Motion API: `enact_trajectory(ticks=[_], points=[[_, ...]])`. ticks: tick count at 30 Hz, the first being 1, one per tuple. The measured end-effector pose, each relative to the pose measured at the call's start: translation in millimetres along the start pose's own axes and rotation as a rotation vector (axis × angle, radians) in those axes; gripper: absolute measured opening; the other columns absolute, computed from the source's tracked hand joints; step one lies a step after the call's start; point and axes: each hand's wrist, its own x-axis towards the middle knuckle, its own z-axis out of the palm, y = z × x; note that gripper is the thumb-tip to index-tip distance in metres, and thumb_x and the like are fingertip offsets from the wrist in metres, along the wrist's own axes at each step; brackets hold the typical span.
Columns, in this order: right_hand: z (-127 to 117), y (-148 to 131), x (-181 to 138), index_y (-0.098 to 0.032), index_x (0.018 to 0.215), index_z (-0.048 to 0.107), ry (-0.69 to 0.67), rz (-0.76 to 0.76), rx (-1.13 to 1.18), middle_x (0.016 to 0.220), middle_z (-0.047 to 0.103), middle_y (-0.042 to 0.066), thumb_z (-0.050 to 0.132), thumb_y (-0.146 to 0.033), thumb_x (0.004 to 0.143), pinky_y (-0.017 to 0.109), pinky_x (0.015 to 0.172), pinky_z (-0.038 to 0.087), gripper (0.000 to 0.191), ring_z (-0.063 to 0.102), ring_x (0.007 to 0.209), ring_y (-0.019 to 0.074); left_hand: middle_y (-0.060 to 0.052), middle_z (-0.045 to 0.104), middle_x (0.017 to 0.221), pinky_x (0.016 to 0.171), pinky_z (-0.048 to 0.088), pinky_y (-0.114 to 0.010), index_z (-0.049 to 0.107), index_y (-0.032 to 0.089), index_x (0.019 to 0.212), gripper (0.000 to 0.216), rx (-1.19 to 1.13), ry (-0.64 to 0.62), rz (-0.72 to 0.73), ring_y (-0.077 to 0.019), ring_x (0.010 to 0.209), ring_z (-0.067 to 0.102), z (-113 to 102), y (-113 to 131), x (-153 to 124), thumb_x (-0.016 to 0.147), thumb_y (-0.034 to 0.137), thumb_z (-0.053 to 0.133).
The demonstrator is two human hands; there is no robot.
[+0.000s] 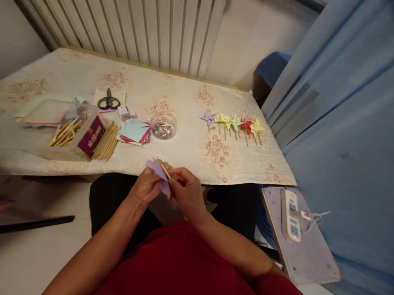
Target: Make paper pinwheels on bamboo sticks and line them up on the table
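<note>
My left hand is closed on a purple paper pinwheel just off the table's front edge. Between the fingers of my right hand is a short wooden stick, its end close against the paper. Whether the stick is joined to the pinwheel I cannot tell. Farther back on the table stands a round clear dish of small shiny pieces. Left of it lie a stack of coloured paper squares and a pile of wooden sticks.
A clear plastic box of sticks sits at the left, with scissors and small boxes behind. Finished-looking pinwheels lie in a row at the right. A power strip rests on a side board beside a blue curtain.
</note>
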Motion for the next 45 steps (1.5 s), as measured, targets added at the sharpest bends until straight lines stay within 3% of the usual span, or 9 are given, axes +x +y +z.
enact_trajectory(ticks=[16,31,36,45], points=[[0.7,9.5,-1.0,-0.022,0.093,0.072,0.064,-0.057,-0.145,0.05,0.053,-0.008,0.06,-0.025,0.082,0.021,0.048,0.04,0.016,0.049,0.046,0.0092,0.003,0.05,0.06,0.058,0.046,-0.02,0.049,0.015,0.057,0.039,0.004,-0.021,0.052,-0.0097,0.061,0.051,-2.8,-4.2,3.9,0.062,0.019,0.088],[-3.9,16.3,-1.5,-0.027,0.101,0.072,0.047,-0.173,-0.369,0.063,0.061,-0.003,0.056,-0.027,0.089,0.026,0.061,0.047,0.02,0.057,0.055,0.0135,0.003,0.047,0.061,0.058,0.043,-0.021,0.045,0.016,0.057,0.043,0.048,-0.013,0.081,-0.0091,0.06,0.047,-1.4,-5.8,5.0,0.061,0.019,0.087],[-5.1,20.8,-1.8,-0.027,0.103,0.071,0.055,-0.255,-0.457,0.069,0.065,0.0,0.053,-0.026,0.091,0.028,0.068,0.05,0.022,0.062,0.067,0.0166,0.004,0.048,0.063,0.06,0.043,-0.02,0.046,0.015,0.059,0.042,0.057,0.007,0.083,-0.0092,0.064,0.049,-3.0,-6.9,5.9,0.06,0.016,0.088],[-7.5,24.4,1.6,-0.025,0.099,0.066,0.034,-0.152,-0.426,0.073,0.067,0.001,0.054,-0.029,0.09,0.027,0.061,0.05,0.015,0.064,0.068,0.0168,0.003,0.05,0.064,0.058,0.045,-0.019,0.052,0.015,0.065,0.035,0.072,-0.015,0.047,-0.0089,0.062,0.05,-8.5,-6.4,6.2,0.061,0.016,0.087]])
